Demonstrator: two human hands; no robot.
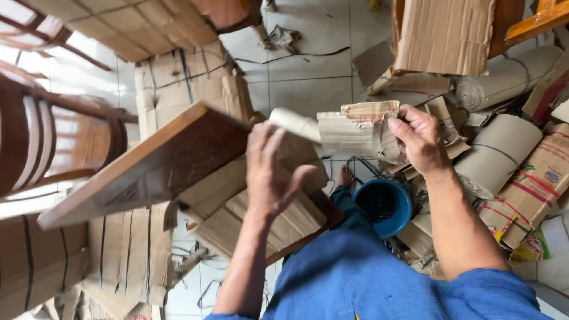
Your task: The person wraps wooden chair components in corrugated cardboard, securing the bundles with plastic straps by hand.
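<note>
My right hand (422, 141) pinches a torn piece of brown cardboard wrapping (355, 130) that is peeling off a pale wooden furniture leg (294, 123). My left hand (269, 172) hovers open beside the leg, fingers spread, in front of cardboard-wrapped parts (255, 213). A carved brown wooden panel (148, 166) slants across the left of the piece. My knee in blue trousers (355, 266) lies below, with my bare foot (345, 176) on the tiled floor.
A blue bowl (398, 220) of black straps sits by my foot. Rolled and flat cardboard scraps (504, 154) pile at the right. Wooden chairs (53, 130) stand at the left; cardboard-wrapped furniture (184, 83) lies behind. Black straps (308, 56) litter the white tiles.
</note>
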